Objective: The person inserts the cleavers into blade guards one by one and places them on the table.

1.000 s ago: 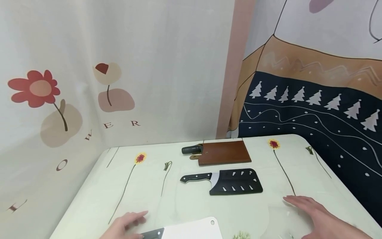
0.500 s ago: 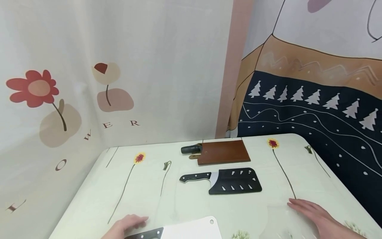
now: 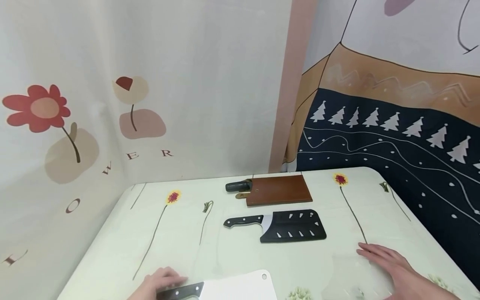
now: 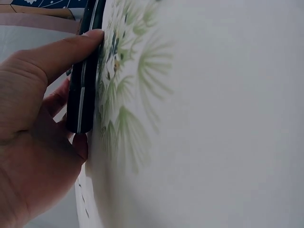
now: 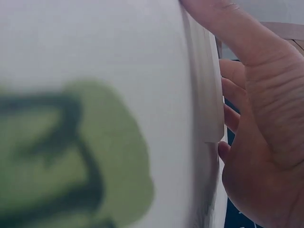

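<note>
One white-bladed cleaver (image 3: 240, 286), laid at the near centre of the table (image 3: 112, 258); its black handle (image 3: 183, 291) is held loosely between thumb and fingers by the left hand (image 3: 159, 281). One translucent item (image 3: 345, 277), near right; the right hand (image 3: 395, 266) is spread wide at its right edge, contact not determinable. One black-guarded cleaver (image 3: 294, 227), placed farther off. One brown sheath (image 3: 279, 190), laid at the far side, a dark cylindrical handle (image 3: 237, 187) exposed leftward.
</note>
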A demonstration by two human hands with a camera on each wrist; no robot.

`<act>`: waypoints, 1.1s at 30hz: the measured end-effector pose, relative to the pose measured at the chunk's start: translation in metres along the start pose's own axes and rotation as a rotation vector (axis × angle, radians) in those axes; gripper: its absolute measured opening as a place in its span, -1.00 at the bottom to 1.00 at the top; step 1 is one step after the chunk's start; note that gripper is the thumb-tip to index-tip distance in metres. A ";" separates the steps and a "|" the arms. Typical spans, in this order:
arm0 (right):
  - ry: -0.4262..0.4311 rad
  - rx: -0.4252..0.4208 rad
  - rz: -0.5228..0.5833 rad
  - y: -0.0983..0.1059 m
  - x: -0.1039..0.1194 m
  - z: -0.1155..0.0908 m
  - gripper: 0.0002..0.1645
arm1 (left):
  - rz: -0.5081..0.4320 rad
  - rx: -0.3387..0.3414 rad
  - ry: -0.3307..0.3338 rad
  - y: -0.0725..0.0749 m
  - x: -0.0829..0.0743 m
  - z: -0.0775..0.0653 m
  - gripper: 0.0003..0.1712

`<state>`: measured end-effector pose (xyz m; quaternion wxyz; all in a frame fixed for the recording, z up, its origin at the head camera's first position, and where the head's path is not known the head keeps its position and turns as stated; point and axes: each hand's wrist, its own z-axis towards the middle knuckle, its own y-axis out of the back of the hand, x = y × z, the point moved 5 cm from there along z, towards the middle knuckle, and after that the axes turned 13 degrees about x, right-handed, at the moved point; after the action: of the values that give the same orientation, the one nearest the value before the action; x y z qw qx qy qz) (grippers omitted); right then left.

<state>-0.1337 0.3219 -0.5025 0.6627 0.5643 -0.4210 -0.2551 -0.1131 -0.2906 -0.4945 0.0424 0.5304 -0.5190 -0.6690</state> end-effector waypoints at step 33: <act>-0.070 0.085 0.100 0.006 0.015 0.021 0.25 | -0.096 -0.060 -0.122 0.011 -0.021 0.032 -0.58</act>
<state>-0.1443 0.2994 -0.4927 0.6351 0.5610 -0.4818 -0.2231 -0.1336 -0.2625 -0.4756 -0.0056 0.5113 -0.4742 -0.7167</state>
